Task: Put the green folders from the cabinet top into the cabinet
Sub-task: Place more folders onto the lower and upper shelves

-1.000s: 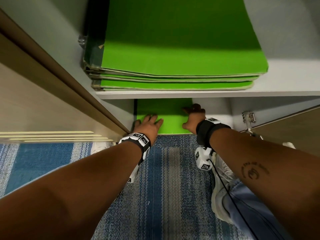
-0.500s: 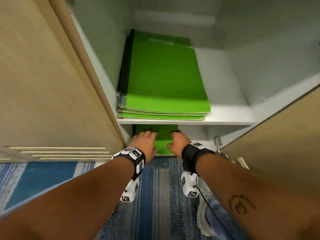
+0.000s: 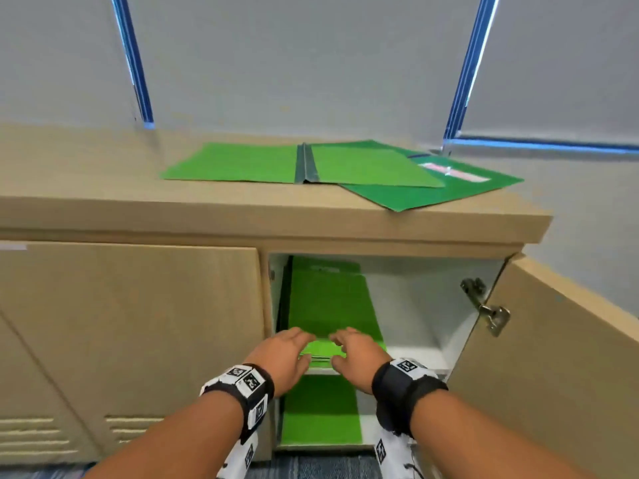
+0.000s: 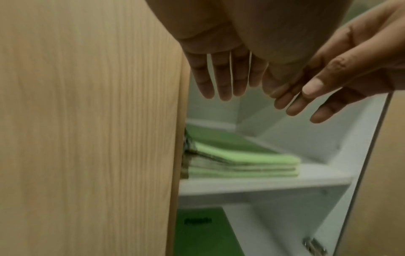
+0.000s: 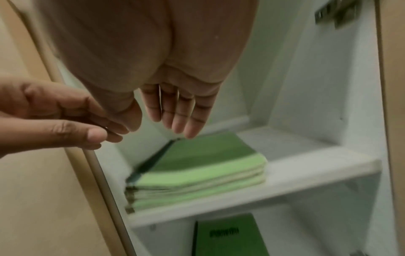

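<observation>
Two green folders remain on the wooden cabinet top [image 3: 103,202]: a light green one lying spread open [image 3: 301,165] and a darker one [image 3: 449,188] partly under it at the right. Inside the open cabinet, a stack of green folders [image 3: 328,302] [image 4: 241,164] [image 5: 197,176] lies on the middle shelf [image 3: 415,357]. Another green folder [image 3: 321,413] [image 5: 230,237] lies flat on the cabinet floor. My left hand [image 3: 287,350] [image 4: 219,81] and right hand [image 3: 352,354] [image 5: 175,112] hang empty in front of the shelf, fingers straight and relaxed, above the stack.
The cabinet's right door [image 3: 553,357] stands open with a metal hinge [image 3: 484,305] showing. The closed left door [image 3: 138,323] borders the opening. Grey window blinds [image 3: 294,57] rise behind the cabinet top. Blue striped carpet [image 3: 311,468] covers the floor.
Both hands have left the folder on the cabinet floor and risen to the middle shelf's height. My view has lifted, so the cabinet top and its folders now show.
</observation>
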The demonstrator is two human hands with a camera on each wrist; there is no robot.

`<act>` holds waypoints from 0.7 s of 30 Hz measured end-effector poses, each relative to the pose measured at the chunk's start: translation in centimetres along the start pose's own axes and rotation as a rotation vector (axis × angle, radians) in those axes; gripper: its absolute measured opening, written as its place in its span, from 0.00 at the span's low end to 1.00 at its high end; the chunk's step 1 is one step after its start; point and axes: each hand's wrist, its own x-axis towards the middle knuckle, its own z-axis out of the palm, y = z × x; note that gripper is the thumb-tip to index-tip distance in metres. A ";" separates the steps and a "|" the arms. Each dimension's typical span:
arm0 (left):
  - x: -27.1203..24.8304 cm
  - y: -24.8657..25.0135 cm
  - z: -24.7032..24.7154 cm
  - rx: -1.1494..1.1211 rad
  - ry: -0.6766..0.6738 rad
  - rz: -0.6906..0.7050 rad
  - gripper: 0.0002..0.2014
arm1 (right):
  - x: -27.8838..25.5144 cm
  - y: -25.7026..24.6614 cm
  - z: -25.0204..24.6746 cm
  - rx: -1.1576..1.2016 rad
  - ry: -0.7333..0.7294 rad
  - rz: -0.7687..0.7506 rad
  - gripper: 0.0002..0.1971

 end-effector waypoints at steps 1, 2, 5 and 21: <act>0.0 0.6 -2.1 0.003 0.031 0.014 0.22 | -0.3 -1.0 -1.6 -0.010 0.026 -0.021 0.25; 0.1 1.2 -4.0 0.001 0.057 0.026 0.22 | -0.6 -1.9 -3.1 -0.017 0.046 -0.041 0.25; 0.4 3.4 -9.9 -0.002 0.129 0.042 0.23 | -1.3 -4.9 -7.7 -0.045 0.111 -0.091 0.26; 8.5 7.7 -25.3 0.094 0.153 -0.339 0.41 | -2.7 -13.1 -22.6 0.006 0.396 -0.140 0.17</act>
